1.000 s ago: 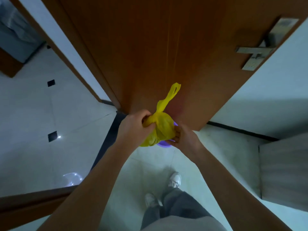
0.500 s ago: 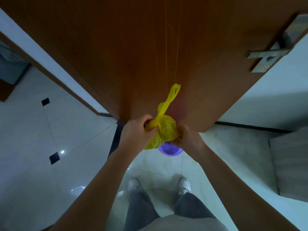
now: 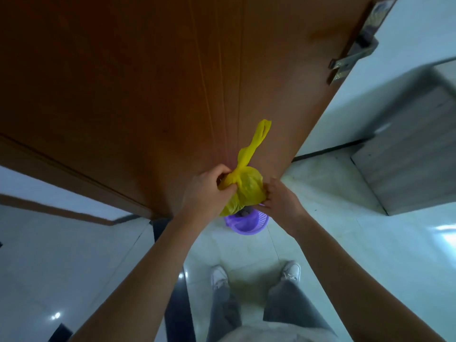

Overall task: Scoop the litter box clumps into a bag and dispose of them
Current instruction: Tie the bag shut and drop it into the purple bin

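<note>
One yellow bag point(image 3: 246, 191) hangs in the air between both hands, bunched into a small bulging pouch. Its neck is twisted tight, and a long thin tail of plastic stands up from it, leaning right against the brown door point(image 3: 148, 95). The left hand point(image 3: 207, 191) is curled round the twisted neck on the pouch's left side, knuckles up, thumb and fingers closed on the plastic. The right hand point(image 3: 278, 198) comes in from the right and lower, its fingertips pinching the pouch's right flank, with the wrist bent slightly down. Both forearms reach forward from the lower corners of the view and meet at the bag.

Just below the bag a purple basket bin point(image 3: 249, 225) stands on the tiled floor point(image 3: 370, 255), close to the door's bottom edge; something dark lies inside it, too dim to name. Nearer the person, two white shoes point(image 3: 218, 277) stand apart on the floor under grey trousers. A metal door handle point(image 3: 355, 58) shows at the upper right, and a grey cabinet point(image 3: 407, 156) stands by the right wall
</note>
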`<state>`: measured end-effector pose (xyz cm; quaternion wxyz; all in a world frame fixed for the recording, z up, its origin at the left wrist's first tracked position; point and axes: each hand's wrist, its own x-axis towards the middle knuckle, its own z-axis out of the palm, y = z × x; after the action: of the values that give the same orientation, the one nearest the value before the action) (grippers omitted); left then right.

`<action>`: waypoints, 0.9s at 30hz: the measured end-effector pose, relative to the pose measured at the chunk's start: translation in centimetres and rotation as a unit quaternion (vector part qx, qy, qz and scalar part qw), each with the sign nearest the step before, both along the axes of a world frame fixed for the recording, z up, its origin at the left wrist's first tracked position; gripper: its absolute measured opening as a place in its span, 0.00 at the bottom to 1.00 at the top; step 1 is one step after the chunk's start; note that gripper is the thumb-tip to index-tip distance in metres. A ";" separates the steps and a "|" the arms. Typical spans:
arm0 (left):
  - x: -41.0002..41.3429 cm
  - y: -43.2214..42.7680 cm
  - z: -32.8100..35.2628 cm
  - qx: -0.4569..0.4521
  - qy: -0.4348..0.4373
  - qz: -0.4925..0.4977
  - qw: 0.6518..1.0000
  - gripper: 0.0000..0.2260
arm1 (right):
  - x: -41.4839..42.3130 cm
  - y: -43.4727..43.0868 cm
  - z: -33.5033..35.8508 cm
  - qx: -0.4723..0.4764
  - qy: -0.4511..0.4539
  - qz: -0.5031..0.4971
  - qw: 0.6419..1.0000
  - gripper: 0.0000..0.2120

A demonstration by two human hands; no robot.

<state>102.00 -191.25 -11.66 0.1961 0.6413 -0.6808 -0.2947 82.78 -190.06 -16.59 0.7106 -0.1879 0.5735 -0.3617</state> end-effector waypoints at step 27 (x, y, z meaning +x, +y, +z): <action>-2.0 -2.8 -42.2 0.151 0.052 0.079 0.984 0.12 | 0.4 -3.3 -42.0 0.158 0.048 -0.052 0.985 0.21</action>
<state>100.05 -194.05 -53.82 0.1548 0.6993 -0.5641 -0.4109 83.21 -193.40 -58.60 0.6833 -0.0597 0.6658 -0.2936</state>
